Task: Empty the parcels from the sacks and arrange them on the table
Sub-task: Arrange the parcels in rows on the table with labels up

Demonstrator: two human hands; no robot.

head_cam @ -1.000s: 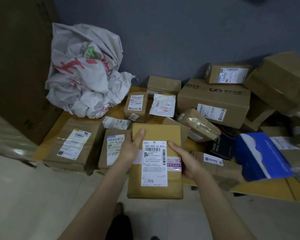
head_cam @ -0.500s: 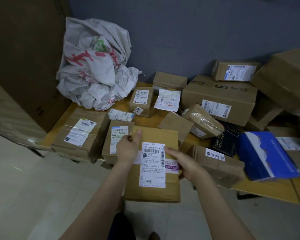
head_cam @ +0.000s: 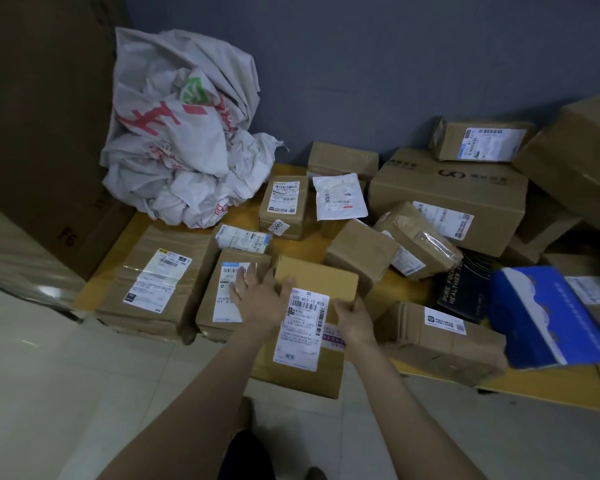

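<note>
A flat brown parcel with a long white label lies between my hands, its far end on the yellow table and its near end hanging over the front edge. My left hand lies flat with spread fingers across the parcel's left edge and the labelled box beside it, thumb on the parcel's top. My right hand grips the parcel's right edge. Crumpled white sacks with red print are heaped at the table's back left.
Several taped brown boxes crowd the table. A large box stands at the back, a blue box and a black one to the right. Tall cardboard leans at the left. Pale floor tiles lie below.
The parcel has moved forward and down onto the table between the neighbouring boxes. My left hand has gone from gripping its edge to lying flat with spread fingers.
</note>
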